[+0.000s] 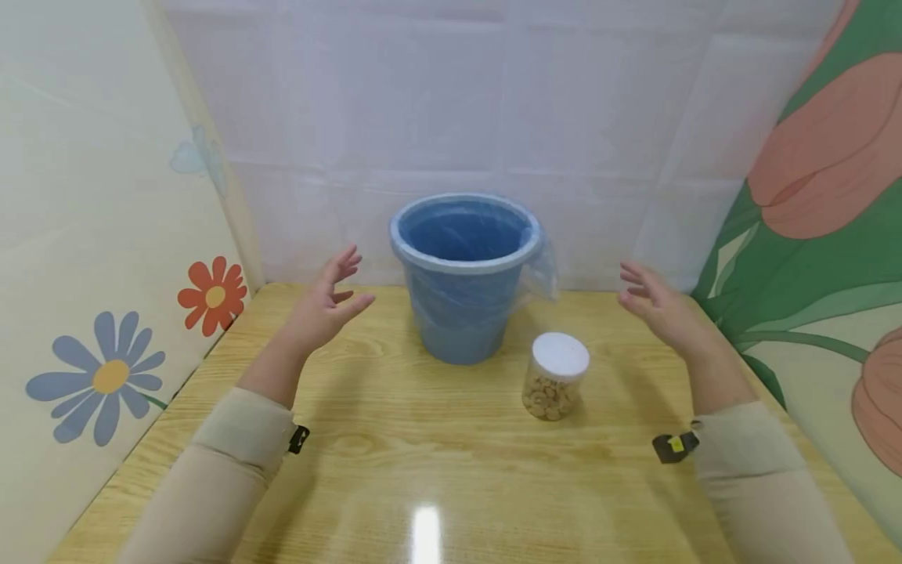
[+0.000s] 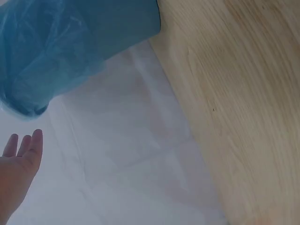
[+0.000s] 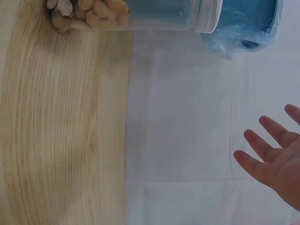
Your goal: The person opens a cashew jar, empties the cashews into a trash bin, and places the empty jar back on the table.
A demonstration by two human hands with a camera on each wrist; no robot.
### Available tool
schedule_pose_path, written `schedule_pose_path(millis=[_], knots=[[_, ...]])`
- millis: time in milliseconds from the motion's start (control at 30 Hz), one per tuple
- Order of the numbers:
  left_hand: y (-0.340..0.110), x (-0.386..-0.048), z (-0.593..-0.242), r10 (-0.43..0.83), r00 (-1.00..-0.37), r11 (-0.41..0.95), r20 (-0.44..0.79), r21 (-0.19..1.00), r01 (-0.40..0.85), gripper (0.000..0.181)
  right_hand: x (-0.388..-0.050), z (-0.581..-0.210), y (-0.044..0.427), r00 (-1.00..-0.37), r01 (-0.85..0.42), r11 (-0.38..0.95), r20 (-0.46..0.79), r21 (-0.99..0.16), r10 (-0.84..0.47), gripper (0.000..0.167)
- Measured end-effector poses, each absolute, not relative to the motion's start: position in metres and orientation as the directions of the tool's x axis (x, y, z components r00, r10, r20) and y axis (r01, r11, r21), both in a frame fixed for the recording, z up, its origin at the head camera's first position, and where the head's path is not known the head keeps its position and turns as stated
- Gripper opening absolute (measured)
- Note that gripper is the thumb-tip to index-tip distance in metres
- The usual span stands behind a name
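Two hands are raised over the wooden surface (image 1: 395, 470), and neither touches any thing. The left hand (image 1: 320, 313), at the left of the head view, has its fingers spread, the thumb well apart from them. The right hand (image 1: 662, 313), at the right, has loose, separated fingers and also holds nothing. Between them, near the centre, the blue bucket (image 1: 461, 313) stands upright, with a clear plastic bag (image 1: 541, 274) hanging over its rim; the film is very transparent, so I cannot say surely how deep it goes inside. The jar (image 1: 552, 388) with a white lid (image 1: 560, 356) stands upright in front, right of centre, nuts in its lower part. For good handling, I would judge, the jar asks for fingers around its side wall, below the lid, while the bag asks for a light pinch, because thin film may tear or slip.
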State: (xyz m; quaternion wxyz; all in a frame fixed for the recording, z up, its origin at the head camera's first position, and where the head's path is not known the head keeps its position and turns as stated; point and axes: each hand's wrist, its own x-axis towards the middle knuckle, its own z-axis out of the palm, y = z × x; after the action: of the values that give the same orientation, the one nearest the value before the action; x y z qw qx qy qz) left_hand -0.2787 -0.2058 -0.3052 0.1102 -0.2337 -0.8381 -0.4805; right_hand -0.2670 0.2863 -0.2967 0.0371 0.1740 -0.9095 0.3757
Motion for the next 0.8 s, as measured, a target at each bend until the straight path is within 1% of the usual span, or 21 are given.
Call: schedule_pose_path(millis=[167, 333, 433, 567, 800], knots=[[-0.198, -0.274, -0.308, 0.309, -0.857, 0.402, 0.412, 0.76, 0.51, 0.069, -0.268, -0.303, 0.285, -0.922, -0.365, 0.561, 0.204, -0.743, -0.33, 0.06], [-0.19, -0.273, -0.311, 0.334, -0.843, 0.376, 0.421, 0.761, 0.529, 0.067, -0.265, -0.306, 0.283, -0.91, -0.38, 0.514, 0.212, -0.769, -0.356, 0.061], [-0.18, -0.266, -0.306, 0.349, -0.841, 0.369, 0.414, 0.764, 0.53, 0.065, -0.264, -0.308, 0.281, -0.902, -0.387, 0.481, 0.217, -0.786, -0.372, 0.062], [-0.166, -0.253, -0.297, 0.364, -0.843, 0.369, 0.397, 0.769, 0.522, 0.062, -0.266, -0.314, 0.278, -0.898, -0.379, 0.458, 0.199, -0.805, -0.393, 0.066], [-0.15, -0.25, -0.3, 0.415, -0.835, 0.35, 0.362, 0.783, 0.514, 0.058, -0.268, -0.326, 0.275, -0.892, -0.362, 0.456, 0.159, -0.813, -0.424, 0.068]])
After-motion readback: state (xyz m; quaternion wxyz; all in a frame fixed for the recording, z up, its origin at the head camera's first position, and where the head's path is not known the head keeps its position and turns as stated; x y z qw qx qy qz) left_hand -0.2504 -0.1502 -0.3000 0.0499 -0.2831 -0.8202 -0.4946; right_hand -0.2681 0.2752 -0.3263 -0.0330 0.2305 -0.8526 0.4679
